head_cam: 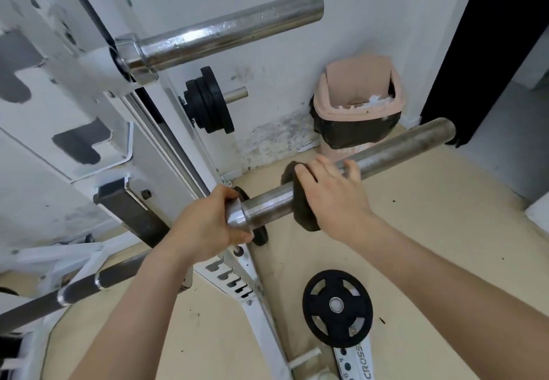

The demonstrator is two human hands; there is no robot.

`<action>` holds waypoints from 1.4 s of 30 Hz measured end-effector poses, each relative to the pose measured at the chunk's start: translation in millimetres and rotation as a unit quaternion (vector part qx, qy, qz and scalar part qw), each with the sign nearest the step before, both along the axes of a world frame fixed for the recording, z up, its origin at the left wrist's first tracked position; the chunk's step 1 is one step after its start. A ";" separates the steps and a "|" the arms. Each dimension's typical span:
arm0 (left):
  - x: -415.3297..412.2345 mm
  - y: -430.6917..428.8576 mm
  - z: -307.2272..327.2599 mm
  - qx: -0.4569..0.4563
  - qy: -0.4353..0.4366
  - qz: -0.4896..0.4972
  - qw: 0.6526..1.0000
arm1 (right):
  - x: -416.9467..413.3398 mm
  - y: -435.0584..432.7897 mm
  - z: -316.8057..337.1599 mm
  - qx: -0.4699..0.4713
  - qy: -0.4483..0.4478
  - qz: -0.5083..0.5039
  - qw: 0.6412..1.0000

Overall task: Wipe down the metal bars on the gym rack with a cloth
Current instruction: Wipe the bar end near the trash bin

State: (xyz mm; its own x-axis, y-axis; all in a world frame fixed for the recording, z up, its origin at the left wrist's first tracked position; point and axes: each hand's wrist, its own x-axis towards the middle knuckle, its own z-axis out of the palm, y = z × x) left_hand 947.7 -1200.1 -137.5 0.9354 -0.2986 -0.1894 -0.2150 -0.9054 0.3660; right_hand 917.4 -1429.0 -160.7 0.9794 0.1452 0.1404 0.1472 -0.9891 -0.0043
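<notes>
In the head view, the person works on the lower bar (401, 147) of the white gym rack (89, 118). A dark cloth (307, 220) is folded around this bar, close to its inner end and just beside the collar. From the cloth to the free end the metal looks dull and grey, so this stretch is probably not wiped yet. The upper bar (231, 31) shows spots and streaks on its shine; whether it was cleaned cannot be told. A short peg with black weight plates (208, 100) also waits behind. The task seems to be in an early or middle part, with most of the metal left to do.

The left hand (208, 225) comes from below, and its fingers are clenched around the collar of the lower bar, holding it steady. The right hand (329, 189) lies over the bar from above, wrist bent; its fingers curl over the cloth and grasp it against the metal.
</notes>
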 end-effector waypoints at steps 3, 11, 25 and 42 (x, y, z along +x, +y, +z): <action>-0.8 -2.0 1.7 0.019 -0.012 -0.006 1.000 | 2.7 18.8 -3.3 -0.001 -0.024 0.010 1.000; -2.9 -7.5 -2.5 0.058 -0.062 -0.028 0.996 | 8.8 57.9 -25.0 0.041 -0.105 0.126 0.986; -16.1 -5.1 -15.5 -0.013 -0.143 -0.023 0.989 | 7.8 85.9 -35.6 0.044 -0.134 0.103 0.985; 7.5 8.1 -4.6 -0.096 0.075 0.030 0.992 | 12.5 68.8 -34.4 0.031 -0.125 0.120 0.984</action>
